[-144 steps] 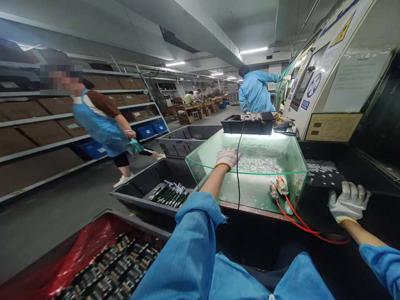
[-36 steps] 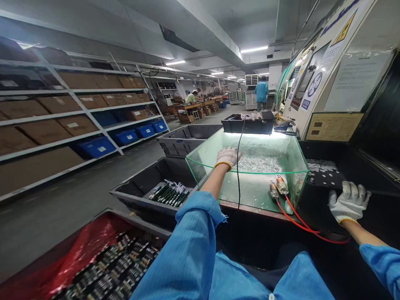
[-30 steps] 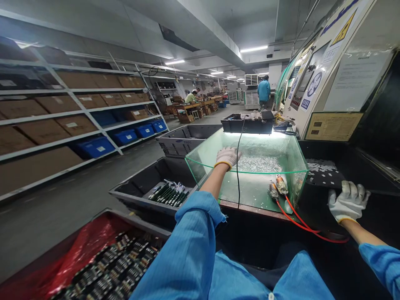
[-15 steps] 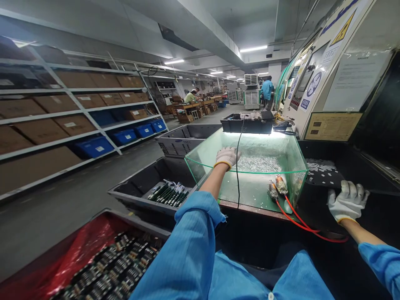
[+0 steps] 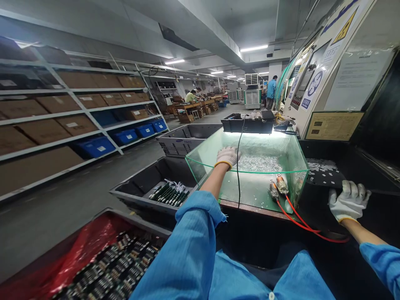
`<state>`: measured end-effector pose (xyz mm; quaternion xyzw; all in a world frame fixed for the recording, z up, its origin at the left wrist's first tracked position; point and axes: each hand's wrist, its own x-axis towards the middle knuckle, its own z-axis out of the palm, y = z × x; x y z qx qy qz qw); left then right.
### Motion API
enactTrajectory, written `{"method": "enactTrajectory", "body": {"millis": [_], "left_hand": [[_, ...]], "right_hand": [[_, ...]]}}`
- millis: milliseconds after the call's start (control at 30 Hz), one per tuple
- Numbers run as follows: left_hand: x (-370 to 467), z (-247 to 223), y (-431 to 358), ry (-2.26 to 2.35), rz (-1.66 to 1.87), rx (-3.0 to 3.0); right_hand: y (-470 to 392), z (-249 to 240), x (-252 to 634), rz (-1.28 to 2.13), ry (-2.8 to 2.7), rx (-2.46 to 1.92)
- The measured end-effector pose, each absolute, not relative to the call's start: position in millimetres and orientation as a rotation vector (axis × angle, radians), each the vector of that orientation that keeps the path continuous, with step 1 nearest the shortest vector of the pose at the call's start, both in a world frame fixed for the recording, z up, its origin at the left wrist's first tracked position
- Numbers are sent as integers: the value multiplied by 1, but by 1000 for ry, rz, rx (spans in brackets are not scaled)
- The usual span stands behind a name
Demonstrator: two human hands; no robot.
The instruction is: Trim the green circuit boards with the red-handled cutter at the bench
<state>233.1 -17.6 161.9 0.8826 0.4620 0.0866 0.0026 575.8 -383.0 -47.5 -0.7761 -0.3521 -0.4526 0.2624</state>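
Observation:
My left hand (image 5: 227,156), in a white knit glove with a yellow cuff, lies with fingers stretched out over the top of a clear glass box (image 5: 265,171). Nothing shows in it. Small silvery bits are scattered inside the box. Two hand tools with metal tips (image 5: 278,187), on orange hoses (image 5: 300,223), lie at its front right corner. On the right, my gloved right hand (image 5: 349,202) rests, fingers apart, at the edge of a black tray (image 5: 368,175). Small pale pieces (image 5: 323,167) are strewn farther back there. Its palm side is hidden.
At left, a grey crate (image 5: 146,166) holds green circuit boards (image 5: 170,193). Nearer stands a crate with red plastic (image 5: 90,241) and dark boards (image 5: 115,266). A black cable (image 5: 238,175) hangs before the box. Shelves, a machine and a co-worker (image 5: 271,88) are beyond.
Both of my hands stay where they were; the view shifts very slightly. In the distance, the co-worker in blue has moved a little to the right.

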Motion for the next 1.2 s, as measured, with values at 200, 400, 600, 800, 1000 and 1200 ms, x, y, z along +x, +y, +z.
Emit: {"method": "enactTrajectory", "body": {"millis": [200, 400, 600, 800, 1000, 1200], "left_hand": [[233, 162, -17, 1450, 269, 2769], [234, 161, -16, 1440, 274, 2770], [234, 160, -15, 1435, 297, 2771], [233, 161, -16, 1443, 292, 2763], [233, 161, -17, 1442, 300, 2769], [233, 161, -16, 1437, 295, 2768]], "right_hand": [[-382, -47, 575, -1229, -950, -2108], [-383, -51, 577, -1265, -947, -2129], [-383, -55, 581, -1240, -926, -2142], [-383, -57, 583, -1261, -930, -2118], [-382, -53, 579, -1281, -915, -2131], [-383, -55, 581, -1264, -931, -2128]]}}
